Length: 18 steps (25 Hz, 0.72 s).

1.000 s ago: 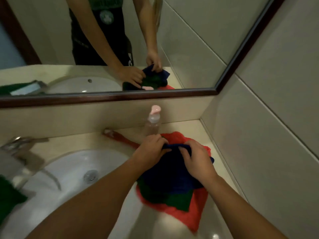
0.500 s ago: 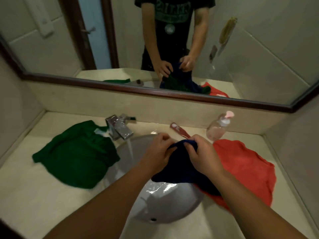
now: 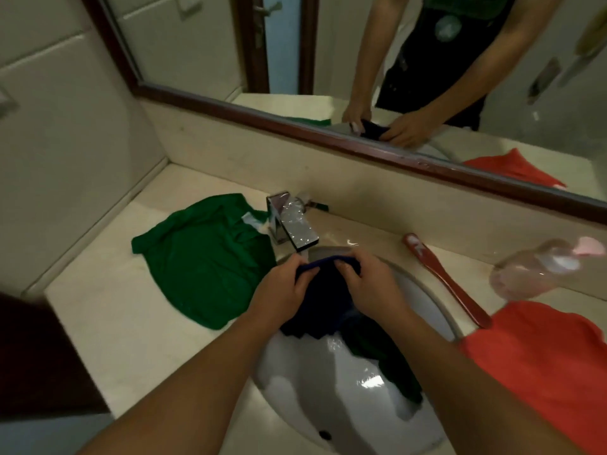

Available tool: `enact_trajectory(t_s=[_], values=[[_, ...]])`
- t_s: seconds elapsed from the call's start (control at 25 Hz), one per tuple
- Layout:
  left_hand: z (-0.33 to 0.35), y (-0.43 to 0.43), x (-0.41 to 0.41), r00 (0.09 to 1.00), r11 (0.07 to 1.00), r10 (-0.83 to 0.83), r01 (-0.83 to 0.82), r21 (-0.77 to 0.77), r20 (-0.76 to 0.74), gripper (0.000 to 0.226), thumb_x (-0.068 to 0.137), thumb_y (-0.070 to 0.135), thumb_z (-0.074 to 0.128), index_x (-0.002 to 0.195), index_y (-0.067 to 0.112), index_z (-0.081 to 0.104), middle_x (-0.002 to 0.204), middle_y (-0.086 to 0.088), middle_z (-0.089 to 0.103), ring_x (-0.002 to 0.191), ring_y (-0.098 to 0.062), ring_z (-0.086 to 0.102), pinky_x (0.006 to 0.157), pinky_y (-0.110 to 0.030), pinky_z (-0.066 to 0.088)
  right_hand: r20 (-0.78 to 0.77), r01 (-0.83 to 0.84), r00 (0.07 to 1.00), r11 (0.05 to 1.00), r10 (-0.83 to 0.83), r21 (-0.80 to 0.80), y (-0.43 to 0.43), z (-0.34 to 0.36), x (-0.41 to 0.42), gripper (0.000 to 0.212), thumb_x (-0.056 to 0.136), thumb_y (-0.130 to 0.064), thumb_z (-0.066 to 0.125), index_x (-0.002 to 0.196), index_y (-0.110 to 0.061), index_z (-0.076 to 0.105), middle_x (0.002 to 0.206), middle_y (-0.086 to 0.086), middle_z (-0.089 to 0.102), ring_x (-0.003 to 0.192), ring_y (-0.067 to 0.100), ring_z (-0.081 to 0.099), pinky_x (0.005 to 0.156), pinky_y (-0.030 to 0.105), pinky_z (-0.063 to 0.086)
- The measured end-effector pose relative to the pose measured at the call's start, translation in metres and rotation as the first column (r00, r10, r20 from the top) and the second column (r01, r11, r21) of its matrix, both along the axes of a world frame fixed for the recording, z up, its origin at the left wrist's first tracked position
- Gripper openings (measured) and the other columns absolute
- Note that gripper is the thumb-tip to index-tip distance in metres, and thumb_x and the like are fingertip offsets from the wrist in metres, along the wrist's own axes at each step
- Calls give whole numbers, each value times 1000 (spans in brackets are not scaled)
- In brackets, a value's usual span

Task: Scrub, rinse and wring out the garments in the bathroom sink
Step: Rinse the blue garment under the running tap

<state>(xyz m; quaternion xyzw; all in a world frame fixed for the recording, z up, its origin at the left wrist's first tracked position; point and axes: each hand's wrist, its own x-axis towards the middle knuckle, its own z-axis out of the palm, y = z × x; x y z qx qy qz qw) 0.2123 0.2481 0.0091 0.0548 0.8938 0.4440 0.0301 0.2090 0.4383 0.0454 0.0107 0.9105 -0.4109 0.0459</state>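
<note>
A dark navy garment (image 3: 323, 303) hangs over the white sink (image 3: 331, 399), its top edge bunched just under the chrome faucet (image 3: 290, 226). My left hand (image 3: 284, 292) grips that edge on the left and my right hand (image 3: 369, 285) grips it on the right, fingers curled round the cloth. A dark green piece (image 3: 384, 356) trails from it down into the basin. A bright green shirt (image 3: 203, 257) lies flat on the counter left of the faucet. An orange-red garment (image 3: 545, 366) lies on the counter at the right.
A red-handled brush (image 3: 443, 277) lies on the counter right of the sink. A clear bottle with a pink cap (image 3: 538, 267) stands beyond it. A framed mirror (image 3: 328, 126) runs along the back wall. Tiled walls close in the counter at the left.
Both hands lifted the navy garment off the orange-red one at the right and carried it left over the sink, up under the faucet. The view swung left with them.
</note>
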Motion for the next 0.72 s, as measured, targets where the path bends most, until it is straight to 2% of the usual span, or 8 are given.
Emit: enact_trajectory(t_s=[0.12,0.2,0.28,0.36,0.44,0.56,0.64,0.72], values=[[-46,0,-21,985,984,168,-169,51,32,23,98,39,62,108,18,68,97,-4,74,87,-21,69,76,-31,54,31,90,996,985,-86,-144,-15,-49,-33,3,99,-25,65,98,-24,68,91,-12,67,84,0,62,65,10,44],[-71,3,-37,971,970,231,-235,71,53,21,99,36,63,104,17,70,96,-3,74,86,-17,68,71,-20,48,37,165,986,949,-161,-270,-24,-80,-47,4,97,-18,67,98,-23,68,90,-15,69,85,-1,65,67,10,47],[-93,9,-51,962,962,271,-272,22,31,20,100,33,61,99,15,71,90,-1,73,82,-16,66,69,-24,45,20,190,980,913,-196,-361,-31,-105,-54,8,98,-15,66,99,-22,69,90,-17,69,81,-7,64,64,4,45],[-103,10,-60,950,950,311,-310,17,-21,22,99,31,61,86,15,68,76,4,65,68,-10,59,64,-24,37,-24,165,981,900,-191,-402,-35,-121,-57,11,99,-16,63,101,-21,72,91,-15,72,80,-9,65,65,4,45],[-107,6,-62,949,952,305,-302,45,-81,28,98,27,61,71,20,61,65,7,59,59,-4,51,58,-25,33,-86,107,984,906,-155,-409,-37,-137,-58,14,100,-20,62,104,-20,75,94,-9,74,86,-2,68,72,14,50],[-113,-5,-53,955,966,257,-249,71,-151,30,96,25,62,66,20,58,60,5,58,54,-1,48,52,-20,35,-110,70,986,914,-124,-401,-43,-160,-46,15,100,-31,61,95,-23,72,83,-1,72,81,19,69,74,36,55],[-114,-7,-45,946,965,258,-242,103,-195,33,97,28,64,65,19,59,58,5,56,52,-1,48,52,-20,36,-122,39,986,880,-110,-473,-47,-166,-35,18,101,-35,60,92,-24,71,81,1,73,80,22,70,74,42,57],[-114,-8,-44,943,966,249,-224,130,-222,38,98,33,64,63,19,58,58,4,56,52,-3,48,52,-23,37,-155,20,982,882,-105,-471,-49,-164,-32,19,103,-35,59,95,-25,72,85,-3,74,83,16,71,79,40,59]])
